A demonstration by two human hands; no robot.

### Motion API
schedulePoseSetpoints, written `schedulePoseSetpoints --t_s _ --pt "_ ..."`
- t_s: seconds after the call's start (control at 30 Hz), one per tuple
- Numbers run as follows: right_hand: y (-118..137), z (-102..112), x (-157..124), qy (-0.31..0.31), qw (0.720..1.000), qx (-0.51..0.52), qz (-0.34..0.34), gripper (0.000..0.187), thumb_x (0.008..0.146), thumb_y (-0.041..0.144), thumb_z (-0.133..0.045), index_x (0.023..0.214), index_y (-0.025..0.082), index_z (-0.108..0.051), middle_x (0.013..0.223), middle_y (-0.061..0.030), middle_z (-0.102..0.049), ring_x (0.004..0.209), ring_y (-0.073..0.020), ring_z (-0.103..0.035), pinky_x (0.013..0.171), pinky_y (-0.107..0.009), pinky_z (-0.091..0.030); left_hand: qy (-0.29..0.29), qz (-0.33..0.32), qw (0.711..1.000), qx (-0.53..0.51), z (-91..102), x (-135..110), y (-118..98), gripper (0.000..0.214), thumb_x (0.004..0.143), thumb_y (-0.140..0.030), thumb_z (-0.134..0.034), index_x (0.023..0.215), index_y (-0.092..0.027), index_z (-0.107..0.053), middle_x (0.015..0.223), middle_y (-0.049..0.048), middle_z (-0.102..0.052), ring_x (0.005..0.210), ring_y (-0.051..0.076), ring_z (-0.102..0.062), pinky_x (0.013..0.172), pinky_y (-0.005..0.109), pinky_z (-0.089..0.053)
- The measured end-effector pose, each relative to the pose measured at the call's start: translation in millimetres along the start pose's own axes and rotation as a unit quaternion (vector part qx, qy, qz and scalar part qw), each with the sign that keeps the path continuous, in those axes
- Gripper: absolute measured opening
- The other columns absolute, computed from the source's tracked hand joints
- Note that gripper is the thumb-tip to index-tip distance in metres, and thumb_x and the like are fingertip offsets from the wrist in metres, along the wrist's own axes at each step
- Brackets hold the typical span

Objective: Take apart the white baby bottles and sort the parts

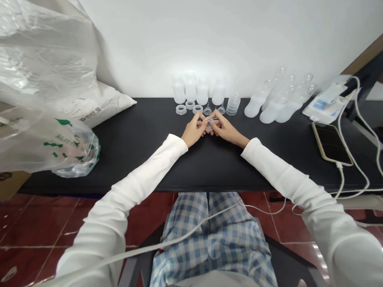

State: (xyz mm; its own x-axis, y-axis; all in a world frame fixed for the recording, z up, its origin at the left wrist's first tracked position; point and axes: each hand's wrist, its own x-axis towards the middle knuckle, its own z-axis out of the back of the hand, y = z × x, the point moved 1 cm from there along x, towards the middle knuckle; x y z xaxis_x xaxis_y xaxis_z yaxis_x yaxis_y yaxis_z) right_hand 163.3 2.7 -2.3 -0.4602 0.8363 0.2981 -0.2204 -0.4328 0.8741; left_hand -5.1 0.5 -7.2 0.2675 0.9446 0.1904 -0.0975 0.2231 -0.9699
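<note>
In front of me, my left hand (193, 130) and my right hand (225, 128) meet over the black table, fingers pinched around a small clear collar ring (209, 123). A nipple seems to sit in it, though my fingers cover much of the piece. Just beyond my hands lie loose white collar rings (181, 109) and clear nipples (221, 109). Behind them stand several frosted baby bottles (190, 87) in a row. A stack of clear caps (233, 104) stands to their right. Farther right are several bottles topped with nipples (269, 110).
Plastic bags (74, 149) and a white sack (107, 104) fill the left end of the black table (140, 166). On the right lie a phone (332, 143), white packets (327, 102) and looping white cables (375, 136). One cable crosses over my lap.
</note>
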Motion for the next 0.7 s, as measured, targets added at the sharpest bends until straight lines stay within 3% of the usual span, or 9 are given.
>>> schedulePoseSetpoints --t_s 0.17,0.43,0.7 --pt "-0.6 0.7 2.4 -0.002 1.0 0.019 -0.02 0.046 0.093 0.07 -0.056 0.102 0.027 -0.045 0.067 0.0025 -0.058 0.057 -0.0153 -0.056 0.051 -0.031 -0.048 -0.003 0.008 1.0 -0.022 0.0 2.9 4.5 0.02 0.089 -0.026 -0.068 0.094 -0.021 -0.049 0.062 -0.0066 -0.061 0.054 0.009 -0.058 0.056 0.022 -0.046" --pt "2.1 -0.9 1.2 -0.009 1.0 -0.005 -0.001 0.045 0.094 0.064 -0.054 0.112 0.024 -0.043 0.084 -0.0009 -0.064 0.072 -0.0168 -0.062 0.068 -0.035 -0.055 -0.014 0.011 0.999 -0.036 -0.8 5.4 9.3 0.028 0.081 -0.014 -0.068 0.099 -0.022 -0.048 0.066 -0.0077 -0.062 0.055 0.008 -0.056 0.057 0.021 -0.045" --pt "2.4 -6.5 1.9 -0.04 0.999 -0.008 0.009 0.039 0.09 0.055 -0.062 0.104 0.025 -0.042 0.084 -0.0017 -0.068 0.07 -0.017 -0.064 0.064 -0.032 -0.052 -0.031 -0.042 0.999 0.012 -4.5 1.0 5.2 0.028 0.082 -0.014 -0.07 0.092 -0.024 -0.047 0.062 -0.0085 -0.044 0.055 0.009 -0.044 0.061 0.024 -0.037"
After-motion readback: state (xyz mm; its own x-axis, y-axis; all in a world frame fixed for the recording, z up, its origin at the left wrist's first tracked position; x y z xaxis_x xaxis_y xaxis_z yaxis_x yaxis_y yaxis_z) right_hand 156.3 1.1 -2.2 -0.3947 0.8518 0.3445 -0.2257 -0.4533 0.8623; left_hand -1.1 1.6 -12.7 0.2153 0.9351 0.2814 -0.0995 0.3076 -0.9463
